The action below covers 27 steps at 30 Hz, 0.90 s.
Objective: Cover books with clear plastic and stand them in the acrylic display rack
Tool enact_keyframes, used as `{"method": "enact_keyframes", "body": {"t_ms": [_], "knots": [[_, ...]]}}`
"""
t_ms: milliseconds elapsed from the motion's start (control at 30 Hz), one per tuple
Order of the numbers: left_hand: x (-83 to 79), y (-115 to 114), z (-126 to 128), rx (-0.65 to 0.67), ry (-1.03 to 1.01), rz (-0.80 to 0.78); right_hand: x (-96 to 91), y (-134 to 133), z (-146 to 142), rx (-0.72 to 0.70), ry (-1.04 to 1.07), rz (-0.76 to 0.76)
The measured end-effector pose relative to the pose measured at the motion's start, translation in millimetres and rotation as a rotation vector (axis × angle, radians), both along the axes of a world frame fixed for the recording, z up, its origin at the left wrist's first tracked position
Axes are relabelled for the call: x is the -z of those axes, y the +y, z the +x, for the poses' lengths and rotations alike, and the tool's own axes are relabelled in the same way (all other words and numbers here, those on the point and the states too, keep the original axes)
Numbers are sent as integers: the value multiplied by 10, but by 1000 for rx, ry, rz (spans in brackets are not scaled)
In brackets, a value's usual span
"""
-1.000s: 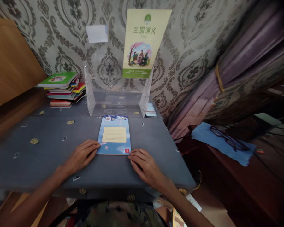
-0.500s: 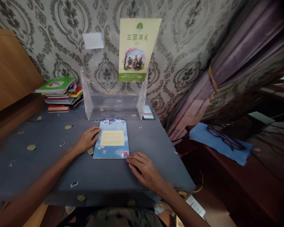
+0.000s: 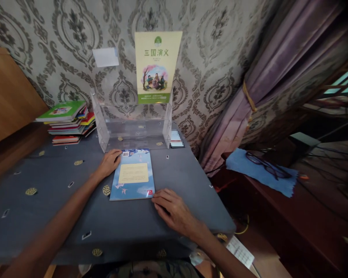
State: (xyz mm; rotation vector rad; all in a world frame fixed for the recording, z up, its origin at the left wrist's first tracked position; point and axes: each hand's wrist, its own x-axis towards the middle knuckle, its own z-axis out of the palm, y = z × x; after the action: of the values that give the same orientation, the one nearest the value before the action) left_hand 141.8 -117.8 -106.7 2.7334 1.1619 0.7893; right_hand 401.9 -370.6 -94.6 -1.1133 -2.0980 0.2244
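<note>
A blue book point(image 3: 133, 175) with a cream panel lies flat on the grey tablecloth point(image 3: 46, 200). My left hand point(image 3: 109, 161) rests at the book's far left corner, fingers curled against its edge. My right hand point(image 3: 171, 208) lies flat on the cloth with its fingertips at the book's near right corner. Just beyond the book stands a clear acrylic display rack point(image 3: 133, 123) holding a green book point(image 3: 156, 66) upright on its upper tier.
A stack of colourful books point(image 3: 68, 121) sits at the back left. A purple curtain point(image 3: 266, 77) hangs to the right. Glasses on a blue cloth point(image 3: 261, 170) lie on a dark wooden surface at right. The table's near and right edges are close.
My left hand has slid from the book's near left corner up along its left edge to the far corner. The right hand stays at the near right corner. The view has shifted slightly.
</note>
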Motion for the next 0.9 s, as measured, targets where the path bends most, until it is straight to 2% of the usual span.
{"method": "enact_keyframes", "body": {"t_ms": [267,467,700,900], "knots": [[-35,-30,34,-26,29,41,-41,-6,-7,7,-16,-3],[-69,-51,156,-50,74,78,-43,-11,-8,8,-20,-16],[-101,-58,411,-19,115,100,-35,-13,-9,9,-21,-24],[-101,-43,755,91,143,98,-32,-16,-6,21,-33,-28]]}}
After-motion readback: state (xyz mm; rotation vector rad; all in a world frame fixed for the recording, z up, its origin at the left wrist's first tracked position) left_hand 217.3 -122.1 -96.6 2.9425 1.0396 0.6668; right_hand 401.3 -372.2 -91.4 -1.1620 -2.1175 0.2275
